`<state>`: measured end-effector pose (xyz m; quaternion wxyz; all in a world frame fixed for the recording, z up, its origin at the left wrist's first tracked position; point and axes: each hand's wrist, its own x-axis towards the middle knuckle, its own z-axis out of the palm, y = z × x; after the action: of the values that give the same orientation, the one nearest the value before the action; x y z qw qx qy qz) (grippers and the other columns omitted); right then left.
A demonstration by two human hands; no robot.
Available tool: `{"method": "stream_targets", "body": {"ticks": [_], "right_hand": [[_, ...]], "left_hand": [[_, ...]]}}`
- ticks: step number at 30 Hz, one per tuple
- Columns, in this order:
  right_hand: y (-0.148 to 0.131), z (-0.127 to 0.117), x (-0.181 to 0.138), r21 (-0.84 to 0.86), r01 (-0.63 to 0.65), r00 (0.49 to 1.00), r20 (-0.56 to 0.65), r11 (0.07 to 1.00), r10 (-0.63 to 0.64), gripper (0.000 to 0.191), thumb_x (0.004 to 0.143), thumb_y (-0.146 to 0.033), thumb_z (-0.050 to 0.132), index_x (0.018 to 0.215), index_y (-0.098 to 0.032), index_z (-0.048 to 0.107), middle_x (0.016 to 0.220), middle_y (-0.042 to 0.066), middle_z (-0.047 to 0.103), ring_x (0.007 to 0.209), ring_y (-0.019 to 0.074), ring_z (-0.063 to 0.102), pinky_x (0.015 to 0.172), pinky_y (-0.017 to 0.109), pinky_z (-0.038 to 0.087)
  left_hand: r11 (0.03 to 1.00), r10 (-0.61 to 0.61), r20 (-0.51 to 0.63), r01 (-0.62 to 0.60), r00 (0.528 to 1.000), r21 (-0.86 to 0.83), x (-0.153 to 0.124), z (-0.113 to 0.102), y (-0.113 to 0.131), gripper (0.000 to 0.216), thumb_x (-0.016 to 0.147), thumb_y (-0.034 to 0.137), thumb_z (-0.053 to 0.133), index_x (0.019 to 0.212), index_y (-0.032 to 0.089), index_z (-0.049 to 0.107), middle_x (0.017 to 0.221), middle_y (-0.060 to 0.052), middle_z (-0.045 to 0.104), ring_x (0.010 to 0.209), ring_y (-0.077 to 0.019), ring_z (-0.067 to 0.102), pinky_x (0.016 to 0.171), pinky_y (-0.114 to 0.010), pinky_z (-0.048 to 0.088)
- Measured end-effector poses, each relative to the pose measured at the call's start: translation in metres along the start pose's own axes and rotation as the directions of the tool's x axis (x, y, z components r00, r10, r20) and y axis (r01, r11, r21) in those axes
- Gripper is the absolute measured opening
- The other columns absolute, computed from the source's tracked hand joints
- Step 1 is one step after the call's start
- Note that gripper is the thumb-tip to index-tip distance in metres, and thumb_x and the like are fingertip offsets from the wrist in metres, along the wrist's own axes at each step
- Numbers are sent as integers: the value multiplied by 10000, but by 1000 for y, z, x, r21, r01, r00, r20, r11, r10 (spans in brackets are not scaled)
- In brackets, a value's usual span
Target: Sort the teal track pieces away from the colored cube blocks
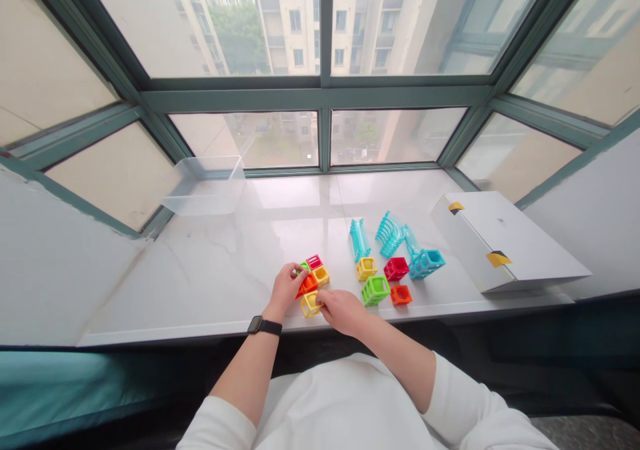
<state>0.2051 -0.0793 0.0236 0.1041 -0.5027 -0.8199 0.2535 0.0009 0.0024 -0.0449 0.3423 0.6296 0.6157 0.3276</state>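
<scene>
A small cluster of hollow plastic building blocks stands near the sill's front edge: a red block [315,261], a yellow block [321,276], an orange block [309,283] and a green block [303,266]. My left hand [287,287], with a black watch on its wrist, grips the cluster's left side, fingers on the green and orange blocks. A separate-looking yellow block [311,305] sits at the near side of the cluster. My right hand [343,310] pinches that block from the right; whether it is joined to the others, I cannot tell.
Right of my hands stand a yellow block [367,269], a green block [375,291], a red block [396,269], an orange block [401,295] and several blue track pieces [390,234]. A clear plastic bin [205,200] is back left; a white box [515,243] lies right. Windows enclose the sill.
</scene>
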Motion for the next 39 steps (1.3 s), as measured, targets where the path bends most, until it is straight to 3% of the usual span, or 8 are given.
{"method": "stream_targets", "body": {"ticks": [5,10,13,16,19,22,32,39], "right_hand": [[-3,-34,-13,143,-34,982,-181,989,60,133,954,-150,578,1044,-235,625,967,26,738,856,187,677,740,267,415],[-6,-66,-29,259,-23,945,-309,966,106,102,960,-181,544,1019,-241,600,905,12,711,797,180,660,714,268,439],[-8,-77,-35,306,-22,928,-349,952,133,73,957,-201,537,992,-241,586,892,14,707,800,185,666,724,278,458],[-11,-80,-39,353,-5,918,-370,935,145,40,956,-216,543,970,-246,566,870,6,694,801,186,666,738,286,470],[-16,-80,-40,394,34,918,-375,919,127,29,957,-222,552,959,-251,556,854,-8,681,785,176,657,732,281,474],[-21,-79,-41,418,87,925,-370,904,83,37,964,-216,544,966,-250,557,876,-6,685,794,171,657,739,279,491],[-22,-81,-45,416,142,877,-473,898,81,129,986,-223,558,1103,-260,599,951,12,726,844,173,705,798,293,558],[-23,-77,-47,399,162,870,-489,903,61,256,977,-214,574,1227,-258,604,972,31,749,868,189,726,830,332,597]], "left_hand": [[997,-53,27,54,998,-63,-3,-4,-2,343,871,460,698,1125,258,587,935,-5,724,697,-169,656,656,-291,503],[998,41,90,-44,995,41,-4,-16,3,358,871,369,695,1207,265,625,1228,-78,733,982,-238,705,854,-363,556],[982,165,-5,-164,986,98,-12,-26,26,339,891,366,686,1207,245,676,1281,-108,715,1233,-307,627,1089,-462,475],[964,231,4,-228,973,-137,-32,-33,62,366,972,464,621,1262,248,676,1329,-102,692,1271,-292,614,1142,-449,446],[839,229,199,-90,953,-537,-56,-34,96,475,1016,587,523,1308,241,668,1395,-113,665,1235,-287,649,1048,-402,526],[726,206,242,18,948,-687,-71,-30,113,478,928,588,689,1246,231,698,1329,-111,701,1169,-287,674,996,-381,551],[554,91,360,253,929,-794,-76,-20,118,424,928,521,726,1224,220,757,1225,-106,753,1178,-299,693,1070,-435,529],[462,78,374,299,924,-835,-80,-22,124,421,910,499,760,1187,181,769,1222,-138,754,1208,-323,690,1104,-483,520]]}}
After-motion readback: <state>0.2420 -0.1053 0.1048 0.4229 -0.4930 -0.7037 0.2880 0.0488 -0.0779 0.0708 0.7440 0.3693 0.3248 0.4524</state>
